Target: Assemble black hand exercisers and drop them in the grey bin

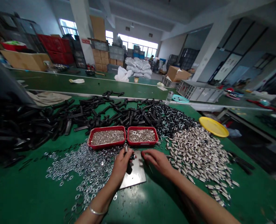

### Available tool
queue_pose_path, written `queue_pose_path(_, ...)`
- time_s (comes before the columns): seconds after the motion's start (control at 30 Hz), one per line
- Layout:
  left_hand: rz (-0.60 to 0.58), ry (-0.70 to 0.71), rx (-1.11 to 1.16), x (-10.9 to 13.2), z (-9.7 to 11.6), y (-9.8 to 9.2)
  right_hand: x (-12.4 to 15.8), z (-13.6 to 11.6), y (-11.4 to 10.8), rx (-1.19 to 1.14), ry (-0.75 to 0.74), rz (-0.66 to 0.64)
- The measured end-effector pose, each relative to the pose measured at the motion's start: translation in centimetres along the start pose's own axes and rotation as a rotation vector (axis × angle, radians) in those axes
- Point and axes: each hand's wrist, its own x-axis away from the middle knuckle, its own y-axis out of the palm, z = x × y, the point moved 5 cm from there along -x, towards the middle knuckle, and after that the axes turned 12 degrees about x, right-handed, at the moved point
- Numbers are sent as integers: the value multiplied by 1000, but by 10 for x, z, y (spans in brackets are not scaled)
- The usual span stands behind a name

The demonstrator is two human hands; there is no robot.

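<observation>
My left hand (121, 165) is closed around a small black part (129, 168) with a threaded metal stud (126, 148) sticking up from it. My right hand (155, 160) is open, palm down, its fingertips close to that part. Both hands are above a flat steel plate (134, 171). Just ahead stand two red trays (106, 137) (142, 136) filled with small metal pieces. Loose steel washers (82, 171) spread to the left, and a pile of metal cylinders (196, 155) lies to the right. Black plastic handles (100, 115) and dark bolts (168, 119) lie beyond the trays.
The parts lie on a green work table (23, 186). A yellow round lid (214, 126) and black pliers (240, 161) lie on the right, and a teal dish (180, 98) sits farther back. Another green table, grey crates (200, 91), cartons and sacks stand beyond.
</observation>
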Motion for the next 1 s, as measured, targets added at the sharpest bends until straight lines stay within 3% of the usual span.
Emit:
queue_pose_path(0.1, 43, -31, 67, -3, 0, -3, -13, 75, -20, 246, 418, 62)
queue_pose_path(0.23, 0, -80, 127, -2, -5, 1, -53, 132, -21, 362, 531, 20)
queue_pose_path(0.37, -42, -110, 161, 3, -4, 4, -78, 145, -14, 412, 539, -61)
queue_pose_path(0.53, 52, -145, 366, 2, 4, 3, -62, 143, -33, 395, 484, -76)
queue_pose_path(0.63, 104, -137, 496, 0, 4, 2, -47, 120, -47, 339, 451, -17)
queue_pose_path(0.7, 91, -138, 530, 1, 2, 4, -38, 84, -45, 131, 394, 31)
queue_pose_path(0.77, 77, -137, 542, 3, 2, 9, -31, 34, -34, -459, 293, 135)
queue_pose_path(0.83, 59, -136, 561, 7, 2, 14, -26, -16, -17, -847, 235, 171)
queue_pose_path(0.9, 37, -125, 589, 9, 4, 18, -23, -51, -1, -950, 222, 223)
queue_pose_path(1.0, 45, -116, 605, 11, 7, 18, -21, -73, 11, -795, 208, 335)
